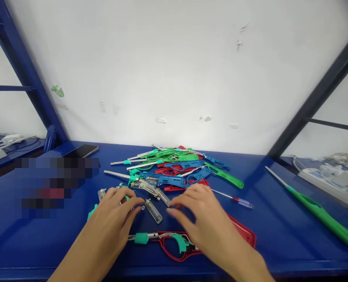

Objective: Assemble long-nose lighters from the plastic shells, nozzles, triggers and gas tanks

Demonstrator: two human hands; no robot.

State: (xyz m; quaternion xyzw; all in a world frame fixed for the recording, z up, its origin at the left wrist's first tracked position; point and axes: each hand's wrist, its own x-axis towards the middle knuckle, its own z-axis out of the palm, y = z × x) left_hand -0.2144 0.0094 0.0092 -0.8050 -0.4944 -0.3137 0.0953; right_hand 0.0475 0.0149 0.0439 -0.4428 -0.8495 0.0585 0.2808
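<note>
My left hand (115, 211) is bent into a pinch, with a small metal clip (143, 208) at its fingertips. Just beside that clip, a clear lighter fuel tank (154, 211) lies on the table. My right hand (204, 215) has thumb and index finger apart, close to the end of another clear tank (163, 197); whether they touch it I cannot tell. Below both hands lies a red lighter half-shell (179, 256), partly covered by my right hand, with a teal trigger (179, 243), wires and a metal tube in it. More small parts are partly hidden behind my left hand.
Green, blue and red open lighter shells (174, 156) with metal tubes are heaped toward the wall. A screwdriver (242, 202) lies right of the heap. A whole green lighter (323, 215) is at far right on the blue table (279, 235). A phone (84, 150) lies back left.
</note>
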